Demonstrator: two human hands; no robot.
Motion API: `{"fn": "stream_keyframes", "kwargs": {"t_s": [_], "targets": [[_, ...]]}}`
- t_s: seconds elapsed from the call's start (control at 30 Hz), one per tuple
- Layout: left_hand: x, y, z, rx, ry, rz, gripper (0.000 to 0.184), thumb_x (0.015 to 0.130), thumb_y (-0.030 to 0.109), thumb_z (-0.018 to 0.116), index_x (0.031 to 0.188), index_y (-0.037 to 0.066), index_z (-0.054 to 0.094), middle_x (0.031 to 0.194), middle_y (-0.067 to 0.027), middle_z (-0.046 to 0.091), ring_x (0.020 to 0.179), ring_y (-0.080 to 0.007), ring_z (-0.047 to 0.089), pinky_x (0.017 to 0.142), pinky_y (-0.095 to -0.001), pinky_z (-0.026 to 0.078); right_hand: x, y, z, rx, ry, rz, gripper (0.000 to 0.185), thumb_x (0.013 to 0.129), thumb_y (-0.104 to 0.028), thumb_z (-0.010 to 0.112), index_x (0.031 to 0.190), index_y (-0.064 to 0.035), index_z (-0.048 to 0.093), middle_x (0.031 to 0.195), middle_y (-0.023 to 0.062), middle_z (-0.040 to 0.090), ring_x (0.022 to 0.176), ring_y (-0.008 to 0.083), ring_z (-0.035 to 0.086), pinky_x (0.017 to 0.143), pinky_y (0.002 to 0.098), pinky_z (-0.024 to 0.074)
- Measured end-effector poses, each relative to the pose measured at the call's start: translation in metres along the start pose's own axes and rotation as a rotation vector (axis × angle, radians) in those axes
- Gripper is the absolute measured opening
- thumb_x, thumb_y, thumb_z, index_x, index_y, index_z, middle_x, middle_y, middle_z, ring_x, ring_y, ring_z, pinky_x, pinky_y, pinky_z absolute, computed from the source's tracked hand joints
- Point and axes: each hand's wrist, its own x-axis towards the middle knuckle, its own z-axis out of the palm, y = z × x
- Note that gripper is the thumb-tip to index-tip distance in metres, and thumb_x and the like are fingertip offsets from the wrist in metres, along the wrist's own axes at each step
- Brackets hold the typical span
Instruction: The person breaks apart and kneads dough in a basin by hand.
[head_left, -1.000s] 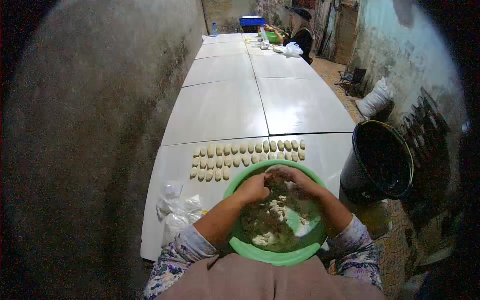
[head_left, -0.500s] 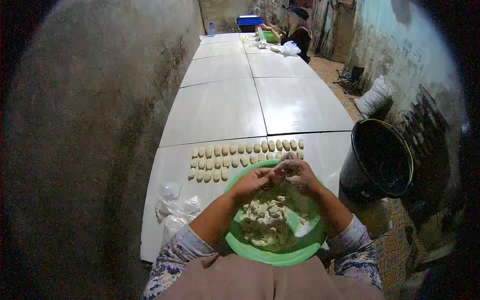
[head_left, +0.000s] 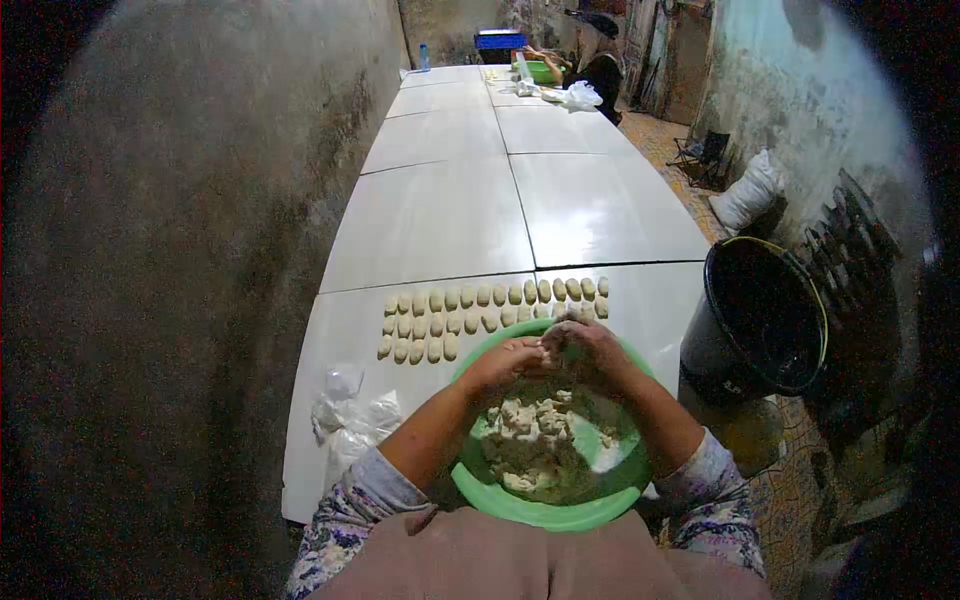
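Over the far part of a green basin (head_left: 560, 517), my two hands meet with fingers curled together. My left hand (head_left: 503, 362) and my right hand (head_left: 588, 347) are both closed around a small piece of dough, mostly hidden by the fingers. Pale flour coats the fingers of my right hand. Below them, torn, crumbly dough (head_left: 535, 425) lies in the basin. Just beyond the basin, several oval dough pieces (head_left: 436, 299) lie in rows on the white table (head_left: 430, 220).
Clear plastic bags (head_left: 352, 415) with white contents lie left of the basin. A black bucket (head_left: 765, 320) stands at the table's right side, with a white sack (head_left: 748, 190) farther back. A person (head_left: 595, 65) works at another green basin (head_left: 540, 72) at the far end.
My right hand has turned slightly and its fingers have closed in more against my left hand. The basin and the rows of dough pieces stay in place.
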Motion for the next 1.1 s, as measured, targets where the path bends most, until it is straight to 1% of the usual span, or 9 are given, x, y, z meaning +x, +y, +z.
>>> {"fn": "stream_keyframes", "kwargs": {"t_s": [0.17,0.27,0.37,0.43,0.57,0.63,0.87,1.0,1.1], "targets": [[-0.008,0.006,0.016,-0.225,-0.119,-0.012,0.028,0.087,0.018,0.049,0.108,0.000,0.052,0.101,-0.0043,0.056,0.087,-0.0125,0.054,0.080,-0.0259,0.043,-0.003,0.003,-0.001,-0.198,0.133,-0.057,0.020,0.065,-0.003,0.065,0.083,-0.0051,0.056,0.083,0.0087,0.055,0.079,0.0257,0.053,0.070,0.0335,0.0450],[-0.014,0.012,0.027,0.148,-0.122,0.100,0.031,0.088,0.024,0.048,0.107,0.001,0.052,0.105,-0.0051,0.055,0.089,-0.0120,0.054,0.081,-0.0270,0.043,-0.003,-0.003,-0.007,-0.153,0.091,-0.031,0.016,0.069,-0.012,0.061,0.083,-0.0060,0.056,0.086,0.0128,0.053,0.078,0.0281,0.055,0.069,0.0348,0.0454],[-0.016,0.014,0.027,0.175,-0.225,0.177,0.034,0.088,0.027,0.049,0.110,0.001,0.051,0.105,-0.0044,0.056,0.091,-0.0109,0.053,0.082,-0.0268,0.043,-0.006,0.014,-0.003,0.115,0.148,-0.046,0.011,0.071,-0.006,0.061,0.080,-0.0035,0.056,0.078,0.0061,0.053,0.076,0.0196,0.051,0.071,0.0311,0.0421],[-0.013,0.012,0.023,0.168,-0.210,0.140,0.034,0.087,0.024,0.051,0.112,0.001,0.050,0.103,-0.0041,0.057,0.092,-0.0107,0.053,0.082,-0.0266,0.043,-0.007,0.017,-0.001,0.420,0.084,0.115,0.011,0.072,-0.006,0.062,0.081,-0.0017,0.058,0.079,0.0044,0.050,0.079,0.0176,0.048,0.074,0.0290,0.0388],[-0.010,0.010,0.020,0.096,-0.064,0.033,0.034,0.087,0.022,0.051,0.113,0.000,0.049,0.101,-0.0042,0.058,0.091,-0.0113,0.054,0.081,-0.0269,0.045,-0.006,0.020,0.001,0.453,0.096,0.030,0.012,0.073,-0.006,0.062,0.084,-0.0022,0.060,0.089,0.0058,0.049,0.086,0.0183,0.046,0.077,0.0294,0.0375],[-0.001,-0.004,0.008,0.033,-0.129,0.184,0.033,0.087,0.022,0.051,0.113,0.002,0.050,0.101,-0.0045,0.058,0.091,-0.0107,0.054,0.077,-0.0267,0.047,-0.006,0.031,0.002,0.221,0.102,0.025,0.039,0.061,-0.029,0.065,0.091,-0.0043,0.061,0.095,0.0110,0.050,0.094,0.0246,0.049,0.081,0.0357,0.0404],[-0.006,0.002,0.013,-0.073,-0.081,0.069,0.029,0.088,0.025,0.050,0.110,0.006,0.051,0.086,0.0000,0.057,0.073,-0.0061,0.052,0.068,-0.0221,0.045,0.000,-0.017,-0.010,0.440,-0.206,0.021,0.035,0.084,-0.021,0.054,0.115,-0.0042,0.051,0.117,0.0153,0.044,0.112,0.0263,0.040,0.095,0.0339,0.0312],[0.005,-0.013,-0.003,0.065,0.033,0.029,0.029,0.089,0.031,0.046,0.104,0.008,0.053,0.074,0.0036,0.051,0.061,-0.0046,0.044,0.059,-0.0198,0.040,0.001,-0.020,-0.011,0.439,-0.225,0.143,0.043,0.079,-0.017,0.059,0.119,-0.0045,0.048,0.117,0.0123,0.044,0.109,0.0218,0.042,0.093,0.0332,0.0321],[0.007,-0.017,-0.008,0.046,-0.134,0.021,0.045,0.087,0.043,0.044,0.114,0.008,0.048,0.093,0.0017,0.057,0.073,-0.0062,0.052,0.062,-0.0208,0.043,0.000,-0.003,-0.007,0.364,-0.176,0.025,0.037,0.076,-0.016,0.062,0.112,-0.0072,0.054,0.110,0.0115,0.049,0.104,0.0222,0.047,0.089,0.0329,0.0365]]}}
